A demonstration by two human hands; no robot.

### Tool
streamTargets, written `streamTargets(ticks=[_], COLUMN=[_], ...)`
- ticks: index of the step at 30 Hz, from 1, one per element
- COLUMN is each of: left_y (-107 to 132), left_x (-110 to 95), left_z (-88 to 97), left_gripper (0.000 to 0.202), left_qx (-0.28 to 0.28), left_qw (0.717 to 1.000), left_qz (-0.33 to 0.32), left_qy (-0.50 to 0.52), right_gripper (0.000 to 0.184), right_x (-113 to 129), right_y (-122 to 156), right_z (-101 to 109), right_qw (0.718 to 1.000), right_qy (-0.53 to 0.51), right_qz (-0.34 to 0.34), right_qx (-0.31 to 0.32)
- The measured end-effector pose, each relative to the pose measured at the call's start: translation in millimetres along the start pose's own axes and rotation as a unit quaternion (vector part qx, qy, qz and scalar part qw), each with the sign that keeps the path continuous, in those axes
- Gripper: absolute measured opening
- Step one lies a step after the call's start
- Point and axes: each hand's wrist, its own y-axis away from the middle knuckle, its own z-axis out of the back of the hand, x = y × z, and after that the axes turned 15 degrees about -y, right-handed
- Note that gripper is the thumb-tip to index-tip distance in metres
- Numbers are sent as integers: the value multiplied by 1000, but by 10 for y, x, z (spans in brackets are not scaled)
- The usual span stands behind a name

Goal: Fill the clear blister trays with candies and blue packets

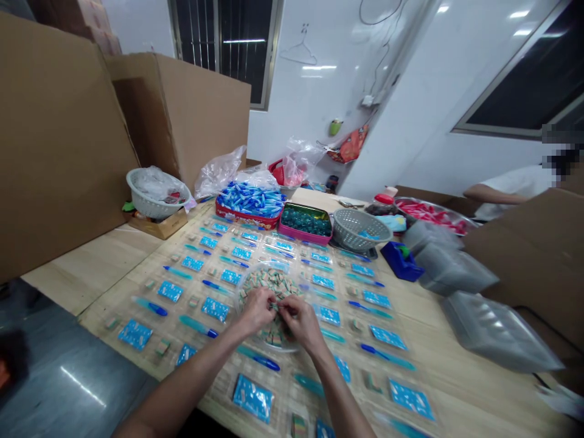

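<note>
Small striped blocks lie heaped in a clear round bowl at the middle of the frame, under both hands. Fingers of the left hand and the right hand are closed in a tight pinch over the heap, gripping something too small to tell. Around them, on a wooden table, lie rows of blue packets and blue pens. Cardboard boxes stand upper left; a grey colander sits right of centre, further up.
</note>
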Motion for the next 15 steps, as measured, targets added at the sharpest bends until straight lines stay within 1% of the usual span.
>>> streamTargets(ticks=[3,8,12,15], left_y=[-6,-13,-6,-11], left_x=[8,1,15,52], left_z=[-5,5,22,9], left_gripper=[22,24,23,32], left_qx=[1,3,6,2], left_qw=[1000,999,996,992], left_qz=[-2,-1,17,31], left_qy=[11,41,84,120], right_gripper=[19,30,20,8], right_x=[22,37,8,-17], right_y=[7,-3,-31,-36], right_z=[-3,-29,-37,-18], right_qw=[1000,1000,1000,1000], right_qy=[-9,-1,28,0], right_qz=[7,8,2,-27], right_qx=[16,20,9,-13])
